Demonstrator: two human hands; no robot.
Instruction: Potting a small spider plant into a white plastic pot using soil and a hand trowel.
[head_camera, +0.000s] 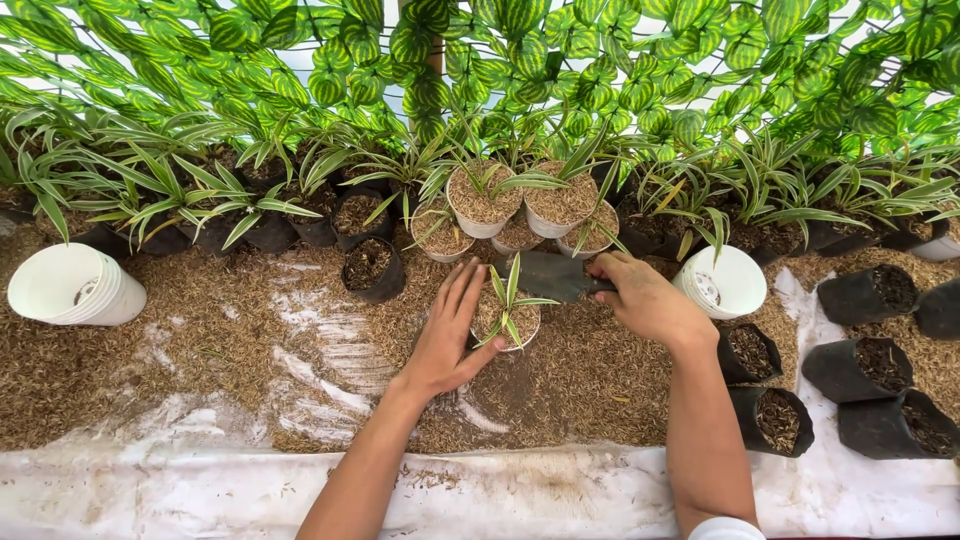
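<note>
A small white pot (507, 325) stands in the middle of a bed of brown husk, with a young striped spider plant (510, 292) growing in it. My left hand (447, 335) lies flat against the pot's left side, fingers stretched out. My right hand (645, 297) grips the handle of a dark trowel (550, 274), whose blade points left just behind the plant's leaves.
Stacked white pots lie on their sides at the left (72, 285) and right (724, 282). Black grow bags (866, 372) filled with husk cluster at the right, one (372, 268) behind the pot. Potted spider plants (485, 200) line the back under a leafy screen. White sheeting (200, 495) covers the front.
</note>
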